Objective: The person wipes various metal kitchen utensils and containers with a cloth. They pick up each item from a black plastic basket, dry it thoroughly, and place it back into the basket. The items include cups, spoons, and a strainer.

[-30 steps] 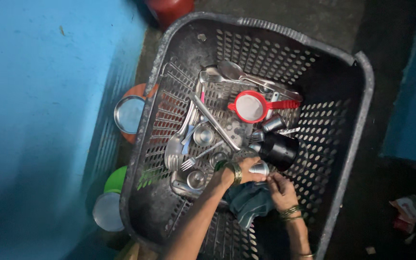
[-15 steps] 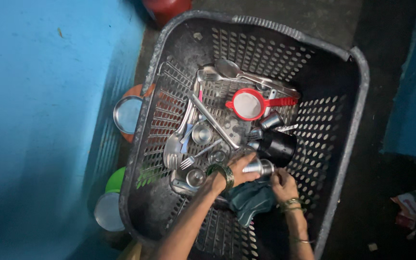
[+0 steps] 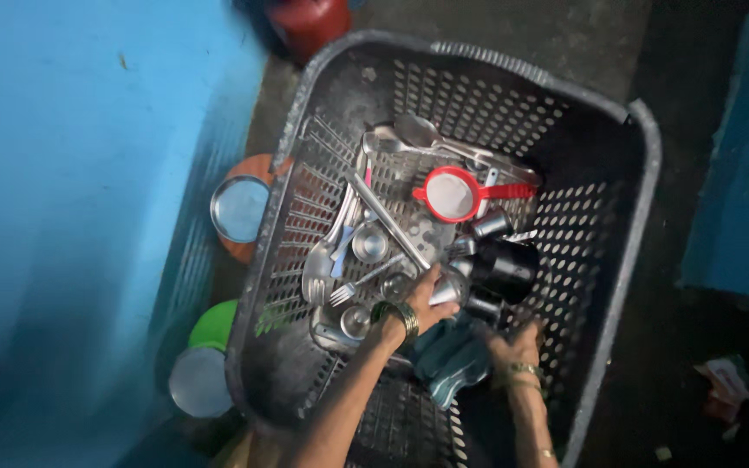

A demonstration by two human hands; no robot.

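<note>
The left hand (image 3: 422,299) is closing its fingers around a small steel cup (image 3: 449,290) at the frame's centre. The right hand (image 3: 513,342), blurred at lower centre, is touching a teal cloth (image 3: 448,360); how far open it is cannot be told. Everything is lying inside a dark perforated basket (image 3: 604,286) on a dim floor, beside a blue wall (image 3: 71,173) at left.

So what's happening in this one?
A person is reaching both hands into a dark plastic basket full of metal kitchenware. The left hand touches small steel cups beside a fork; the right hand is blurred, next to a teal cloth and a black cup. A red strainer lies farther in.
</note>
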